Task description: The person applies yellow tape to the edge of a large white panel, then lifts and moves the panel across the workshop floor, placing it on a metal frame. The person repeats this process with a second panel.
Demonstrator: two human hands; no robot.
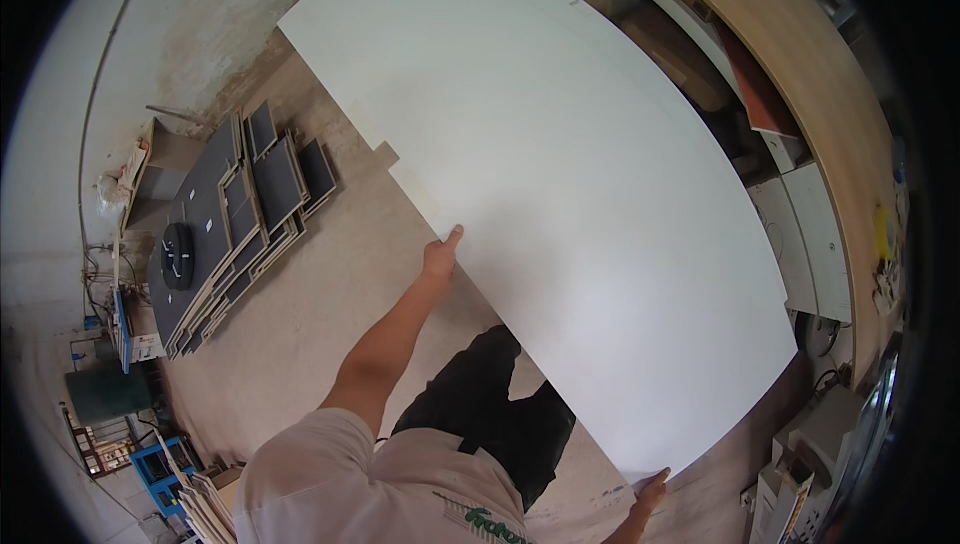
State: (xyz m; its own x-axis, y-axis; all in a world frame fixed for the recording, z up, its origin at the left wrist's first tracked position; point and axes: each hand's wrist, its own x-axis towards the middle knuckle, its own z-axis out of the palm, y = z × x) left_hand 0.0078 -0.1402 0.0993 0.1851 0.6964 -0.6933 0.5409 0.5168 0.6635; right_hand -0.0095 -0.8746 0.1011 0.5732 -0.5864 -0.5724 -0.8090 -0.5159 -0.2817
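Observation:
A large white board [560, 174] stretches from the top of the view down to the lower right, held in front of my body. Its near edge has a small rectangular notch partway along. My left hand [441, 255] grips that edge near its middle, thumb on the white face and fingers hidden underneath. At the board's near right corner my right hand [653, 490] grips in the same way, thumb on top. Both hands are closed on the board.
Stacked dark grey panels [240, 214] lie on the floor to the left, with a round black object [177, 256] on them. A long wooden worktop [810, 74] runs along the right. Pale machine housing [810, 444] stands at lower right, and a stained wall [190, 34] rises at left.

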